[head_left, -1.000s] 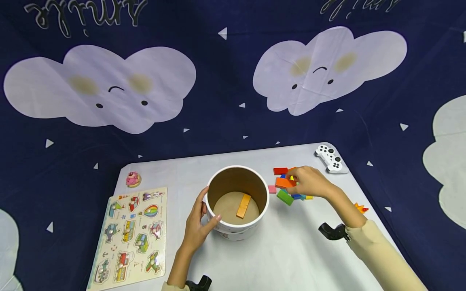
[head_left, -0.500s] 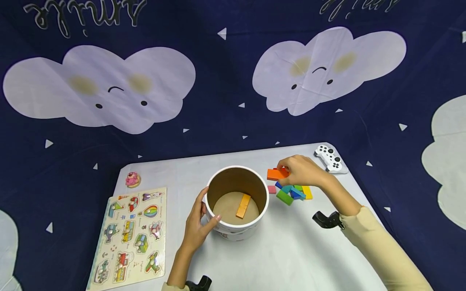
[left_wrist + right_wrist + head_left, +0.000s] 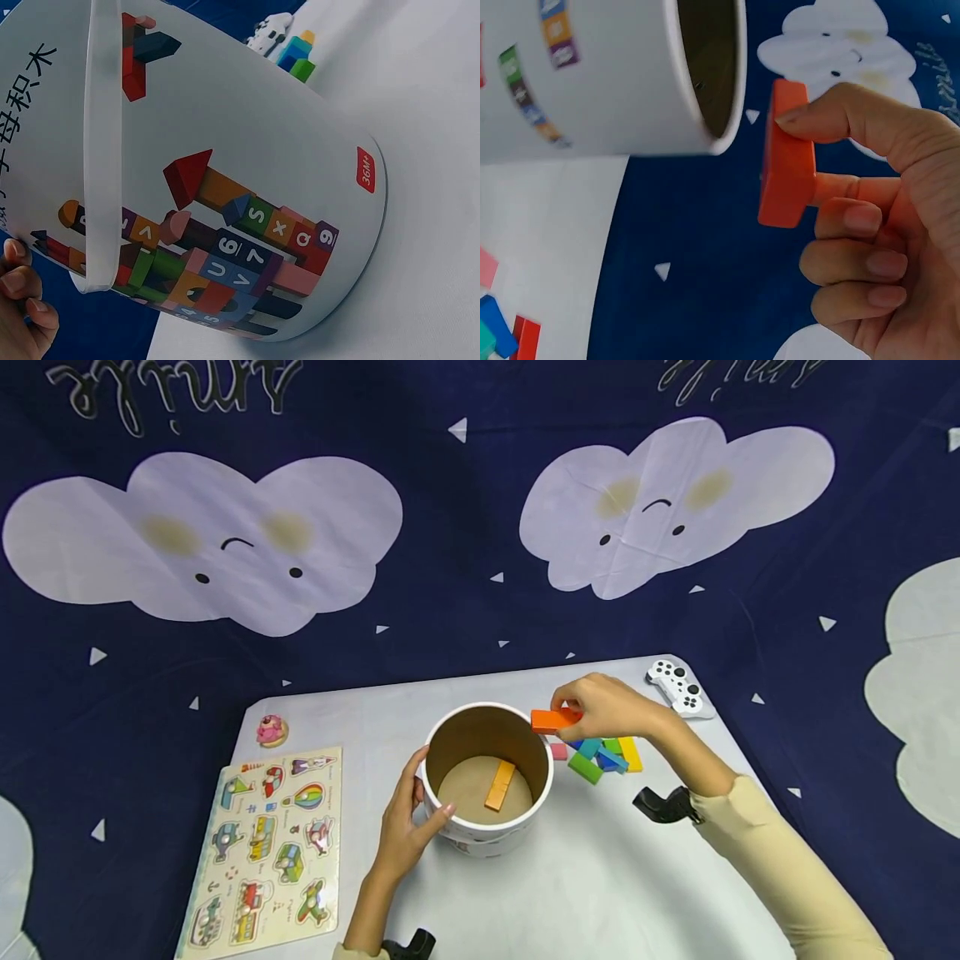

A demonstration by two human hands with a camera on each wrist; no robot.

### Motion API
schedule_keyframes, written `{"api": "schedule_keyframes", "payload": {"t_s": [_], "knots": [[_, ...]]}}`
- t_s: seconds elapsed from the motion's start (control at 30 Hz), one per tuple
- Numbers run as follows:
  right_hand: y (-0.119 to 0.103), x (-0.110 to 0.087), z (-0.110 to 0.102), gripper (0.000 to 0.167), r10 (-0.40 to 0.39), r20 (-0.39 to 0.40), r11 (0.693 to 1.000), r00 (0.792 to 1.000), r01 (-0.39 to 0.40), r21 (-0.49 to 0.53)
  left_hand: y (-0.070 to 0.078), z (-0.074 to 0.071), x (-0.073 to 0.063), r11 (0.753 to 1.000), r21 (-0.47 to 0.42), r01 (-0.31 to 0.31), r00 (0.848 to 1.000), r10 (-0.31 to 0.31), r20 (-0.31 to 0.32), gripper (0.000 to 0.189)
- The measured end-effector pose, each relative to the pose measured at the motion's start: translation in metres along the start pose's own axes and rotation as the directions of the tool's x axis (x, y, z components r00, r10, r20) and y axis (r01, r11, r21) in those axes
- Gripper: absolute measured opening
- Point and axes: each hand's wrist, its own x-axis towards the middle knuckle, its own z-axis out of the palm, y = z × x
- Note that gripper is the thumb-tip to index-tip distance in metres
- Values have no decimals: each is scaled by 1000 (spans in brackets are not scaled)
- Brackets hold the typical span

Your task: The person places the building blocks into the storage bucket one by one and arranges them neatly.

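Note:
A white round bucket (image 3: 487,843) stands on the table, its mouth tipped into view and its wall printed with block pictures. My left hand (image 3: 401,831) grips its left side, thumb at the near rim; in the left wrist view some fingers (image 3: 26,289) show beside the rim. Between thumb and index finger, my right hand (image 3: 611,706) pinches an orange rectangular block (image 3: 789,161). That block overlaps the bucket's right rim in the head view and hangs just outside the mouth in the right wrist view. Light orange wood (image 3: 500,785) lies on the bucket's floor.
Several coloured blocks (image 3: 600,758) lie in a loose pile right of the bucket. A white game controller (image 3: 677,687) sits at the back right corner. Left are a wooden vehicle puzzle board (image 3: 262,852) and a small pink toy (image 3: 272,731). A printed cloth hangs behind.
My right hand has lifted the orange block from the pile and moved it left to the bucket's right rim. The left hand and bucket have stayed in place.

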Motion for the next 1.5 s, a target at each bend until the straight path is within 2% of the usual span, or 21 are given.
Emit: {"api": "schedule_keyframes", "payload": {"t_s": [0.13, 0.33, 0.53, 0.77, 1.03, 1.5], "knots": [[-10, 4, -1, 16, -56, 64, 998, 996, 54, 33, 0, 0, 0, 1000, 1, -3, 1000, 3, -1, 80], [-26, 15, -1, 16, -113, 122, 993, 986, 115, -9, 1, 0, 0, 1000, 3, -6, 1000, 6, -3, 80], [-44, 30, -4, 15, -128, 190, 990, 973, 137, -35, 1, 0, 1, 1000, -3, -11, 1000, 11, -9, 81], [-53, 50, 0, 13, -137, 274, 984, 952, 164, -76, 1, 0, 2, 1000, 7, -3, 1000, 3, -3, 79], [-60, 69, 7, 12, -120, 351, 983, 929, 159, -86, 0, 0, 2, 1000, 13, -6, 1000, 6, -2, 79], [-71, 96, 20, 10, -25, 484, 984, 875, 107, -143, 0, 0, 1, 1000, 10, 7, 1000, -7, 2, 79]]}}
